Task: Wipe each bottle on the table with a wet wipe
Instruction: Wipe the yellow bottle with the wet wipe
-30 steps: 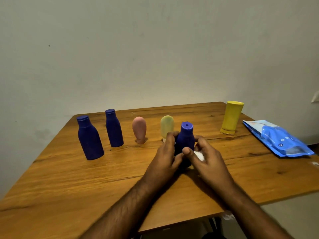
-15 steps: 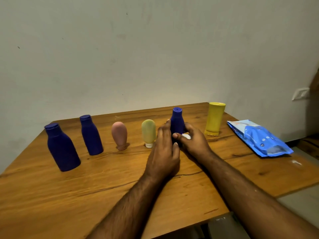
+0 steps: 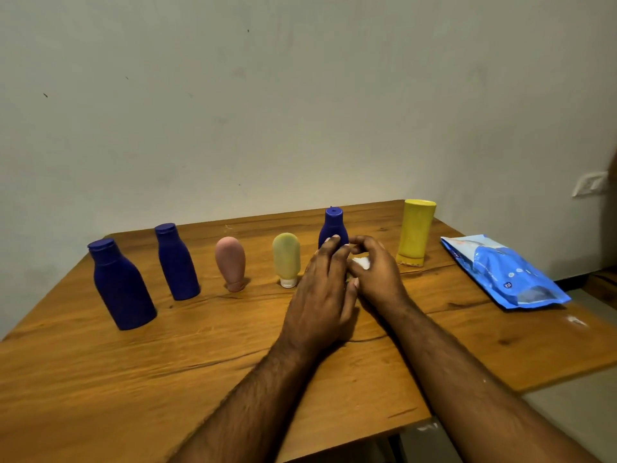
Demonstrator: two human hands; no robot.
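change: small blue bottle (image 3: 333, 227) now back standing in the far row, hands easing off
left hand (image 3: 320, 295): relaxed
right hand (image 3: 375, 272): pinching wipe (image 3: 362, 262)
task: next bottle

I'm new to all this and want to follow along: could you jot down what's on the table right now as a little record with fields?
Surface: wooden table
Bottles in the row: six, all standing
From the left: large blue bottle, blue bottle, pink tube, pale yellow tube, small blue bottle, yellow bottle
Left hand: fingertips at the small blue bottle
Right hand: curled round a white wet wipe
Wipe pack: blue, lying flat at the right edge
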